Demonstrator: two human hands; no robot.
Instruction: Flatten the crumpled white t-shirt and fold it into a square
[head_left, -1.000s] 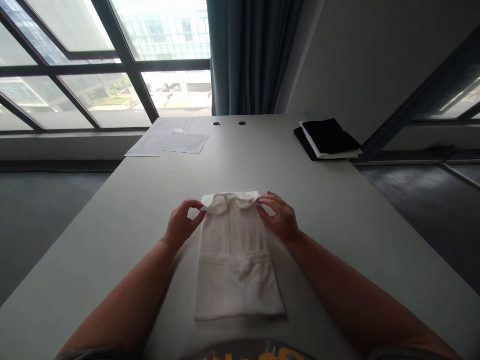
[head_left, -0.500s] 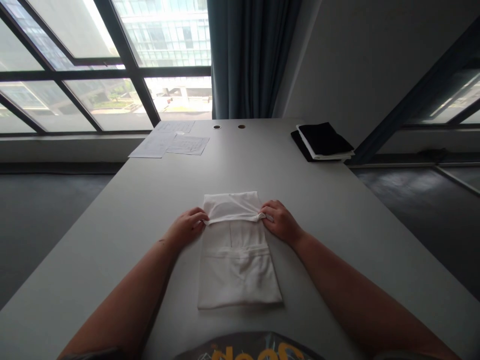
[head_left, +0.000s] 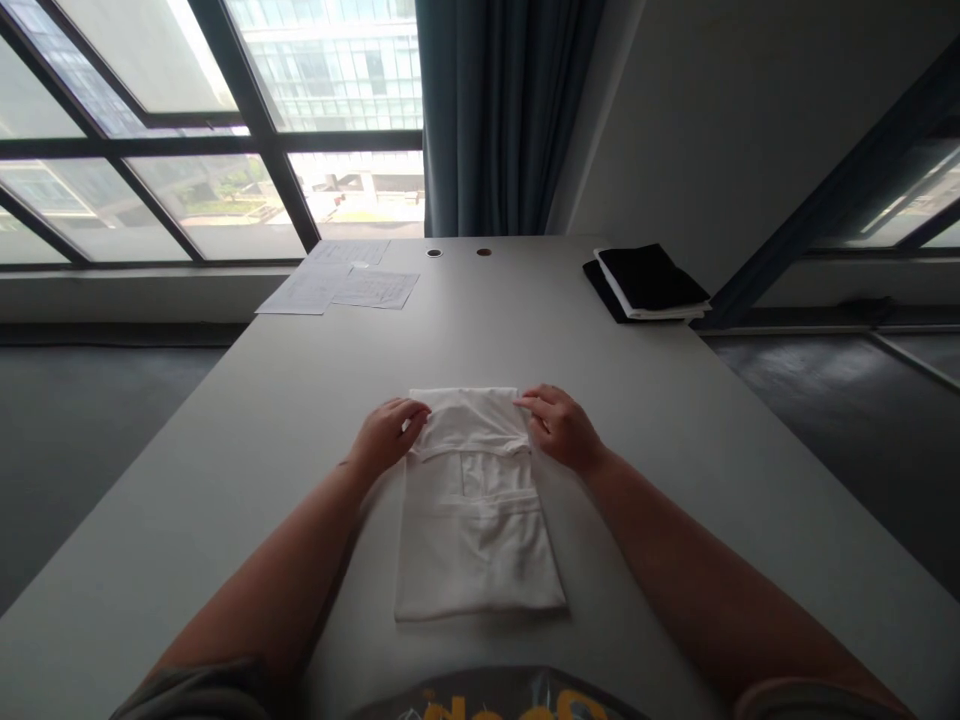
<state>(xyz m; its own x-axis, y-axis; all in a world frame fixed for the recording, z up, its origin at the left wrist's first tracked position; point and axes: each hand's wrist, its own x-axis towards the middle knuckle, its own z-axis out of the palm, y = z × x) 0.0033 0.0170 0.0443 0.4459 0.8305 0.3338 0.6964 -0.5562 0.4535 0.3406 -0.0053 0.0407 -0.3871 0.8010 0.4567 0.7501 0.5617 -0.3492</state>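
Note:
A folded white garment (head_left: 472,560) lies flat before me, longer than it is wide. Its far end is folded over toward me, and the loose edge of that fold crosses it in a slightly wavy line. My left hand (head_left: 386,437) is at the far left corner, fingers bent over the fold with the thumb apart from them. At the far right corner, my right hand (head_left: 561,428) has its index finger stretched toward the cloth's edge. Neither hand pinches the fabric, though I cannot tell whether the fingertips touch it.
The garment rests on a long white table (head_left: 480,340). Sheets of paper (head_left: 337,280) lie at its far left. A stack of folded black and white cloth (head_left: 649,280) sits at the far right. Beyond the table hang a blue curtain (head_left: 502,120) and windows.
Both hands have let go of the fold's edge and shifted slightly away from me toward the far corners. The folded flap now lies flatter, its edge a little nearer to me.

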